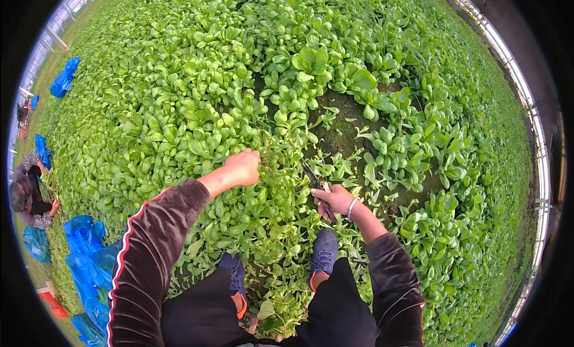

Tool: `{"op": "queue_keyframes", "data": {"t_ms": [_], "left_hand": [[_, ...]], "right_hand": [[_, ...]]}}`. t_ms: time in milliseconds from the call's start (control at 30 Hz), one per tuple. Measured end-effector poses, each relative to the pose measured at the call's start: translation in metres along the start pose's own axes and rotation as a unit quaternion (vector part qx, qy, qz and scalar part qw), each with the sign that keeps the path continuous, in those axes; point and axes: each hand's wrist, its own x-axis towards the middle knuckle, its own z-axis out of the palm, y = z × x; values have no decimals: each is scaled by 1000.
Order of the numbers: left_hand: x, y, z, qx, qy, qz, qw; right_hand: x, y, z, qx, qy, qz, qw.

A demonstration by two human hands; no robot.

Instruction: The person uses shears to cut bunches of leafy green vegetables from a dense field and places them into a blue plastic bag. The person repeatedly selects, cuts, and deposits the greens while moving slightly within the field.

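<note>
My left hand [244, 167] is closed in a fist low over the leafy crop. Thin reddish stems [265, 164] run out from its knuckles, though the grip itself is hidden under the fingers. In my right hand [335, 200] is a pair of dark hand shears [310, 173], the blades pointing forward and left into the leaves. Green leafy plants [215, 122] surround both hands. Just ahead of the shears, cut or loose leaves [336, 167] lie near a patch of bare soil [343, 127].
My shoes [323, 252] stand among low plants. Blue plastic bags [87, 261] lie at left, with another blue bag [65, 78] farther up. A person [29, 190] crouches at the left edge. A pale rail [533, 109] curves along the right.
</note>
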Motion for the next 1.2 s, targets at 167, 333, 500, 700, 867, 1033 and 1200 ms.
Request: {"op": "queue_keyframes", "data": {"t_ms": [167,333,500,700,867,1033,1200], "left_hand": [[24,-37,39,-69,33,-26,997],[36,-79,51,-265,145,9,953],[51,-88,47,-361,133,-33,922],[62,-115,39,-387,140,-137,901],[60,-122,42,-443,111,-170,874],[59,-113,40,-425,124,-134,887],[57,-114,39,-408,122,-119,897]], "right_hand": [[97,30,8,67,-107,54,991],[144,58,11,278,-237,182,913],[163,63,18,322,-293,169,884],[159,60,19,303,-337,162,876],[162,55,34,325,-331,143,874],[179,50,42,352,-309,161,869],[185,53,41,374,-338,143,852]]}}
